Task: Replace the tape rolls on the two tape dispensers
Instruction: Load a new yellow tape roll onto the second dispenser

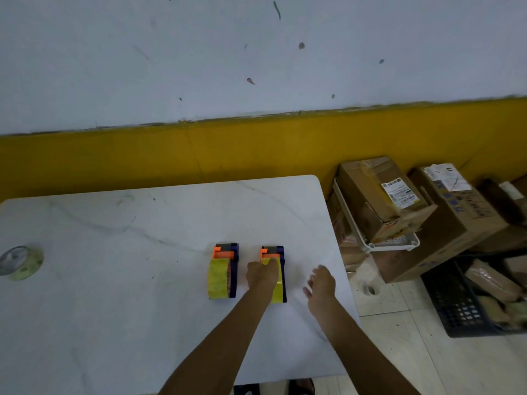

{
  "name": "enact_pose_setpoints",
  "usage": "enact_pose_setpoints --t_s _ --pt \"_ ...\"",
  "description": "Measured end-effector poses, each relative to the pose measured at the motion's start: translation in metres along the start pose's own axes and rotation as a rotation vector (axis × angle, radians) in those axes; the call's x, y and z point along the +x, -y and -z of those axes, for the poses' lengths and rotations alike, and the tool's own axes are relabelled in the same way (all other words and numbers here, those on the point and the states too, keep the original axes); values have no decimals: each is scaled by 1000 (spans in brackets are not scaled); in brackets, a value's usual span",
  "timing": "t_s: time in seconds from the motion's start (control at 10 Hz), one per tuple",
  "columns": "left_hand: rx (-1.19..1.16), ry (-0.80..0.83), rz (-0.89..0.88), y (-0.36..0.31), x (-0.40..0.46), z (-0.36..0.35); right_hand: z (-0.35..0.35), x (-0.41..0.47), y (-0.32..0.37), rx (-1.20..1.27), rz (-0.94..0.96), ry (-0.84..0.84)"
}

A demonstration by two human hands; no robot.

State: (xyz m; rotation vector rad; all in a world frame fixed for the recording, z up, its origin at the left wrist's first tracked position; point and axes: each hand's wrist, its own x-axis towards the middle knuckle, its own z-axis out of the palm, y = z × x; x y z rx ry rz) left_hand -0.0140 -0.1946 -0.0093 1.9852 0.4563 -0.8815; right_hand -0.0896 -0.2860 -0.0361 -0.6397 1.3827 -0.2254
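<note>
On the far left of the white surface (119, 295) a loose roll of clear tape (21, 263) lies on its own near the edge, well apart from everything else. Toward the right side stand two tape dispensers, side by side and just apart. The left dispenser (224, 270) has a purple frame, an orange piece at its far end and a yellow tape roll (218, 278) seated in it; no hand touches it. The right dispenser (276, 273) has the same colours, and the left hand (261, 274) rests on top of it, its grip curled down over the yellow roll there (278, 289), fingers pressing near the orange end; whether they actually pinch the tape cannot be told. The right hand (321, 283) hovers just right of that dispenser, fingers spread loosely, holding nothing. Off the right edge of the surface, cardboard boxes (399, 206) are stacked on the floor beside a dark plastic crate (456, 306).
</note>
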Motion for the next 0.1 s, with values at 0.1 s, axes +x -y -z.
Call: enact_pose_setpoints --t_s 0.1 --pt "71 -47 -93 -19 -3 9 -27 -18 43 -114 115 97"
